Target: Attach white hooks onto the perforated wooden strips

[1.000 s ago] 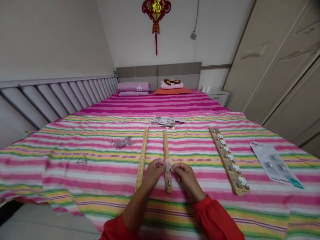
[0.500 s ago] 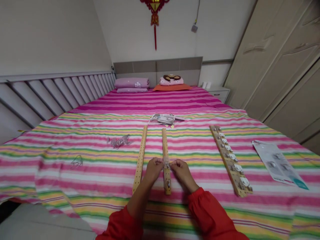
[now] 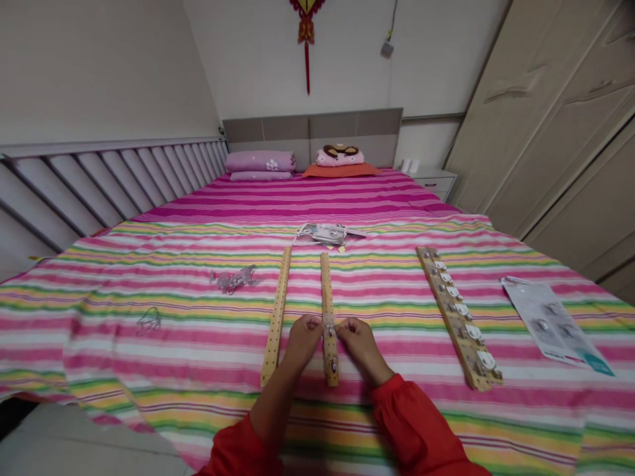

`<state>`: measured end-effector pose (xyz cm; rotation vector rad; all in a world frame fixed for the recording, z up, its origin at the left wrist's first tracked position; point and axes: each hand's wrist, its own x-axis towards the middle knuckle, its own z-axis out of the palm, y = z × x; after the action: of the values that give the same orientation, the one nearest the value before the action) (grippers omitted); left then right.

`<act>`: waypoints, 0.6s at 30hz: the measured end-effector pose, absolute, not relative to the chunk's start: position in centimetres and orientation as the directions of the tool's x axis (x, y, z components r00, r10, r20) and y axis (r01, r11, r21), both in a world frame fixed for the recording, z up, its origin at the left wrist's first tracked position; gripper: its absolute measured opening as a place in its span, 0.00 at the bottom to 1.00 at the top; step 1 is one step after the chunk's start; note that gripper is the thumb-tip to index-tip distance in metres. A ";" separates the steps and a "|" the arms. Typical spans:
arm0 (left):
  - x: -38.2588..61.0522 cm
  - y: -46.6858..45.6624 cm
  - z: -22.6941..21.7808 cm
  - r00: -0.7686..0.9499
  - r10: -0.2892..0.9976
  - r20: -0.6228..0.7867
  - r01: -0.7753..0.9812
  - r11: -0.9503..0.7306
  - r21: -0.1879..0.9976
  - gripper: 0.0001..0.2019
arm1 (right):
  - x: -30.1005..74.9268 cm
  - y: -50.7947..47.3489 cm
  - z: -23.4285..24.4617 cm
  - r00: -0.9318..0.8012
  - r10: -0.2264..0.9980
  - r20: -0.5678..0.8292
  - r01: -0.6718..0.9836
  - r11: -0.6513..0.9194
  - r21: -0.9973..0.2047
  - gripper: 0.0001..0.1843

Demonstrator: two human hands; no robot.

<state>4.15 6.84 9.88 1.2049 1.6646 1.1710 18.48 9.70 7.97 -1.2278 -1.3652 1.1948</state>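
Observation:
A narrow wooden strip with rows of holes (image 3: 326,284) lies lengthwise in front of me on the striped bedspread. On its near half sits a small adhesive hook (image 3: 330,330) with a clear backing. My left hand (image 3: 303,337) pinches the hook's left edge, fingers closed. From the other side my right hand (image 3: 361,340) pinches its right edge, also closed; fingertip detail is too small to see fully. A second metal hook (image 3: 334,364) is on the strip's near end. Left of my hands lies another holed wooden strip (image 3: 278,311).
To the right is a wooden board (image 3: 449,311) lined with several hooks, and beyond it a flat hook package (image 3: 550,320). Crumpled clear plastic (image 3: 233,279) and a thin clear scrap (image 3: 149,320) lie left. More packaging (image 3: 322,234) lies ahead. A railing (image 3: 124,178) borders the bed.
Both hands stay at the same hook on the middle strip, with the fingertips shifted slightly apart, and more of the hook shows. The view has tilted down a little.

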 end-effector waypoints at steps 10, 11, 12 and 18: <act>4.3 6.9 9.7 -0.308 0.947 -0.093 0.231 0.170 0.958 0.03 | 18.5 9.9 7.6 -0.101 0.995 -0.008 0.103 0.003 -0.995 0.10; 4.3 6.9 9.7 -0.311 0.945 -0.099 0.224 0.174 0.959 0.03 | 18.5 9.9 7.5 -0.103 0.995 -0.014 0.102 -0.003 -0.995 0.09; 4.3 6.9 9.8 -0.315 0.943 -0.105 0.220 0.180 0.959 0.03 | 18.5 10.0 7.4 -0.105 0.994 -0.021 0.100 -0.010 -0.995 0.09; 4.3 7.4 10.8 -0.318 0.925 -0.207 0.209 0.282 0.937 0.04 | 18.3 10.2 7.0 -0.105 0.992 -0.064 0.089 -0.054 -0.995 0.08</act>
<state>4.34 7.36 10.82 1.0389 1.7255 1.0920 18.32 10.17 6.97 -1.2647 -1.3251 1.2912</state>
